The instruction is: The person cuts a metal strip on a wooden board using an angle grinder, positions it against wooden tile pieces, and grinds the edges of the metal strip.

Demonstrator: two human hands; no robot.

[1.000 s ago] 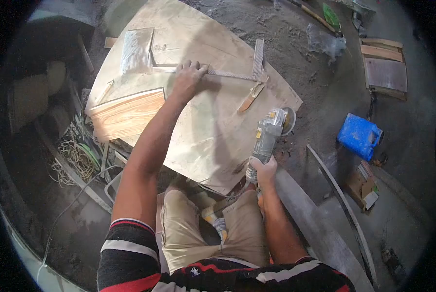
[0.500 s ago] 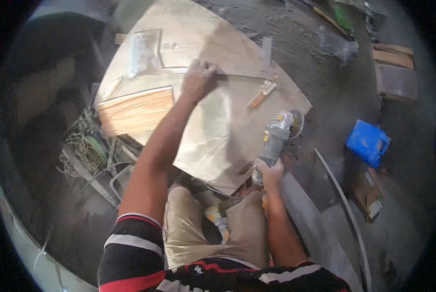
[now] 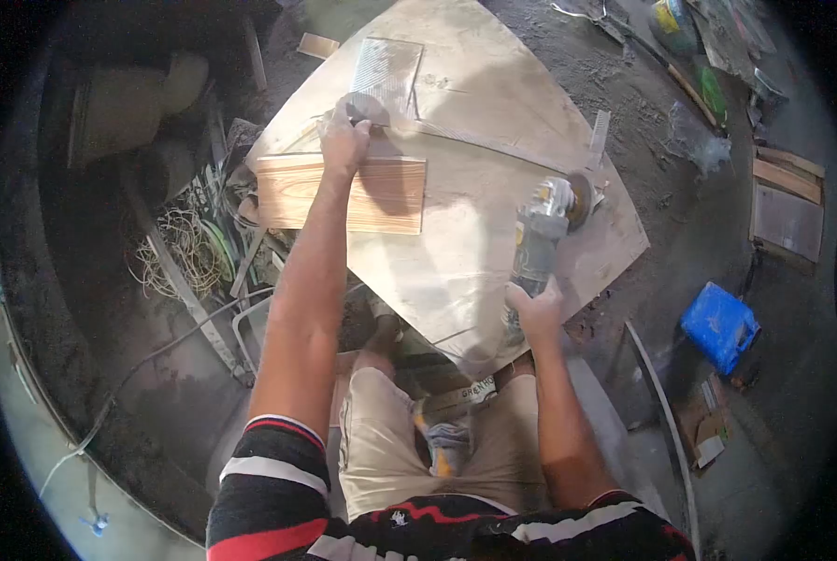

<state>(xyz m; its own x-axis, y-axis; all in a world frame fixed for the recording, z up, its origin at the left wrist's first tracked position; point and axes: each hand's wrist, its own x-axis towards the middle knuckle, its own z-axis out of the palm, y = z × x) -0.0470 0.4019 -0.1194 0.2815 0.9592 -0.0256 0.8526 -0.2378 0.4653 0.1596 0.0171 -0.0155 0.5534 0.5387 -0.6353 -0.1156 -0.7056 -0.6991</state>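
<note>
My right hand (image 3: 536,310) is wrapped round the body of an angle grinder (image 3: 536,245). Its disc (image 3: 580,200) points away from me, over the right part of a pale wooden board (image 3: 474,271). Farther left, my left hand (image 3: 345,145) has its fingers bent together at the lower edge of a ribbed, see-through panel (image 3: 388,70). Something small and dark shows at the fingertips; I cannot make out what it is. Under my left wrist lies a wood-grain plank (image 3: 390,192). A thin, pale strip (image 3: 493,147) runs across the board to the right.
Tangled wire (image 3: 180,252) and scrap lie left of the board. On the floor at right are a blue jerrycan (image 3: 719,325), a long curved strip (image 3: 661,397) and a cardboard piece (image 3: 710,435). Wooden pieces (image 3: 787,210) lie farther back.
My left hand has left the thin strip and moved left to the ribbed panel's lower edge. The view has shifted, and the grinder stays in my right hand, now over the board.
</note>
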